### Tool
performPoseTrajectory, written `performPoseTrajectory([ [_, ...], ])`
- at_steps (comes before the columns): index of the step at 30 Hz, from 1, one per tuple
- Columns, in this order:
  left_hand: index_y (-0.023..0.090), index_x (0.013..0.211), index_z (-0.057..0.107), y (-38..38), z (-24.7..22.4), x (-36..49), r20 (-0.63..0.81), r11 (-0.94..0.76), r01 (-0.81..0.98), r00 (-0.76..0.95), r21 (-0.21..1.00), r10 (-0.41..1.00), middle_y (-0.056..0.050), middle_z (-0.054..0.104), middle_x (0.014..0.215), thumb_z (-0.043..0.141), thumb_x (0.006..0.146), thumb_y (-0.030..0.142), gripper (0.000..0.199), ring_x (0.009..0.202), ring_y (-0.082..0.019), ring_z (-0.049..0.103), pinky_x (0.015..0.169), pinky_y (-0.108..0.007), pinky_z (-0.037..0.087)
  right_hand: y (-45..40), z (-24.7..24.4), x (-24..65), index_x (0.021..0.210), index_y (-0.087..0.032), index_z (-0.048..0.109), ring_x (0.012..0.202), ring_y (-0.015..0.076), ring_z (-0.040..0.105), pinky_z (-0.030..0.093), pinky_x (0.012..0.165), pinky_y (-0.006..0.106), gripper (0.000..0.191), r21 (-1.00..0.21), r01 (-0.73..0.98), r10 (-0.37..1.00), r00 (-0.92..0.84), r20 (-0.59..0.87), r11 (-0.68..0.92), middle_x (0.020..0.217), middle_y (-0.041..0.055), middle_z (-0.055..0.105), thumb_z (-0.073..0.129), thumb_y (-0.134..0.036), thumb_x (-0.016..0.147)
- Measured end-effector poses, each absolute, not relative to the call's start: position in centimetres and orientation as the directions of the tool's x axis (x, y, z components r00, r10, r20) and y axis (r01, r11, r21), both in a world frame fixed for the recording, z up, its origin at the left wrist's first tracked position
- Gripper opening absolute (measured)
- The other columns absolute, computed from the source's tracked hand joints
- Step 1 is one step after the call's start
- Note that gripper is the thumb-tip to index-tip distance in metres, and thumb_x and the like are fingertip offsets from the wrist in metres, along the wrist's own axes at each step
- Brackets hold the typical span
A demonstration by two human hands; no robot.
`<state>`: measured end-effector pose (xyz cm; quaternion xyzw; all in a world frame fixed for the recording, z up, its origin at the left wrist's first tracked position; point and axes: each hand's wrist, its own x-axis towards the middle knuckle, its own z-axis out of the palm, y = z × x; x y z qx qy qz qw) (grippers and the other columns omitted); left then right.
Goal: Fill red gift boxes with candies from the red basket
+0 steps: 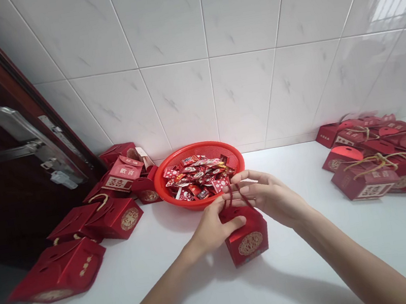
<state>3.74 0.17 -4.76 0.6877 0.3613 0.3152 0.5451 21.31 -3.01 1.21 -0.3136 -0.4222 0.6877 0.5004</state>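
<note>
A small red gift box [249,243] with a round gold emblem is in front of me, below the basket. My left hand [215,228] grips the box at its upper left, the thumb lying across the top of its front. A dark red cord handle [246,197] rises from the box top in a loop. My right hand [272,196] has its fingers at this loop, with the cord running over them; part of the contact is hidden. Just behind both hands stands a red plastic basket [240,159] holding many wrapped candies [195,176].
Several red gift boxes [115,217] with cord handles stand at left, beside a dark door with a metal handle [32,145]. More red boxes [371,177] are piled at right. White tiles [247,93] back the white tabletop [180,299].
</note>
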Motion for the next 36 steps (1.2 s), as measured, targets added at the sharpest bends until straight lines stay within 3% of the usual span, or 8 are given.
performPoseTrajectory([
  [4, 0.014, 0.106, 0.069, 0.8, -5.5, 4.0, -0.091, 0.042, 0.097, 0.586, 0.994, 0.805, -0.012, 0.074, 0.105, 0.078, 0.071, 0.032, 0.041, 0.099, -0.029, 0.069, 0.086, -0.041, 0.054, -2.6, 0.9, 20.9, 0.090, -0.019, 0.067, 0.094, 0.0224, 0.071, 0.054, 0.093, 0.037, 0.028, -0.878, -0.449, 0.956, -0.292, -0.032, -0.166, 0.094, 0.0066, 0.073, 0.082, -0.023, 0.067],
  [12, 0.014, 0.103, 0.069, 1.4, -6.8, 4.1, -0.085, 0.054, 0.069, 0.594, 0.996, 0.800, -0.011, 0.075, 0.103, 0.084, 0.062, 0.027, 0.046, 0.101, -0.030, 0.068, 0.090, -0.044, 0.053, -2.1, 0.1, 21.3, 0.093, -0.018, 0.064, 0.086, 0.0209, 0.072, 0.054, 0.083, 0.034, 0.033, -0.873, -0.439, 0.958, -0.270, -0.096, -0.211, 0.089, 0.0062, 0.073, 0.083, -0.026, 0.067],
  [20, 0.013, 0.100, 0.071, 2.1, -6.8, 4.2, -0.096, 0.081, 0.052, 0.621, 0.995, 0.778, -0.009, 0.076, 0.098, 0.084, 0.062, 0.031, 0.044, 0.094, -0.028, 0.070, 0.084, -0.039, 0.054, -1.9, 0.1, 21.5, 0.083, -0.019, 0.066, 0.086, 0.0210, 0.071, 0.054, 0.087, 0.035, 0.023, -0.879, -0.445, 0.960, -0.276, -0.048, -0.172, 0.089, 0.0057, 0.073, 0.083, -0.028, 0.069],
  [24, 0.014, 0.105, 0.069, 2.3, -7.4, 4.0, -0.018, -0.045, 0.089, 0.606, 0.995, 0.796, -0.009, 0.074, 0.104, 0.082, 0.070, 0.037, 0.044, 0.100, -0.027, 0.068, 0.085, -0.039, 0.055, -2.0, -0.1, 22.0, 0.082, -0.019, 0.066, 0.087, 0.0190, 0.069, 0.052, 0.087, 0.034, 0.019, -0.939, -0.324, 0.953, -0.304, -0.009, -0.112, 0.088, 0.0045, 0.072, 0.080, -0.028, 0.072],
  [29, 0.017, 0.108, 0.069, 2.1, -6.8, 3.9, 0.102, -0.222, 0.096, 0.674, 0.970, 0.732, -0.008, 0.071, 0.114, 0.082, 0.073, 0.032, 0.040, 0.110, -0.026, 0.064, 0.098, -0.040, 0.051, -2.2, -0.8, 22.6, 0.084, -0.018, 0.064, 0.072, 0.0146, 0.064, 0.052, 0.073, 0.030, 0.025, -0.983, -0.183, 0.963, -0.270, 0.020, -0.031, 0.078, 0.0013, 0.070, 0.082, -0.023, 0.067],
  [36, 0.022, 0.128, 0.063, 2.5, -6.6, 3.3, 0.019, -0.159, 0.119, 0.740, 0.980, 0.673, -0.009, 0.064, 0.132, 0.086, 0.067, 0.030, 0.065, 0.128, -0.030, 0.056, 0.109, -0.045, 0.046, -2.1, -1.0, 22.9, 0.084, -0.018, 0.064, 0.065, 0.0132, 0.055, 0.046, 0.062, 0.028, 0.016, -0.987, 0.079, 0.972, -0.203, 0.118, 0.137, 0.072, -0.0008, 0.062, 0.072, -0.025, 0.073],
])
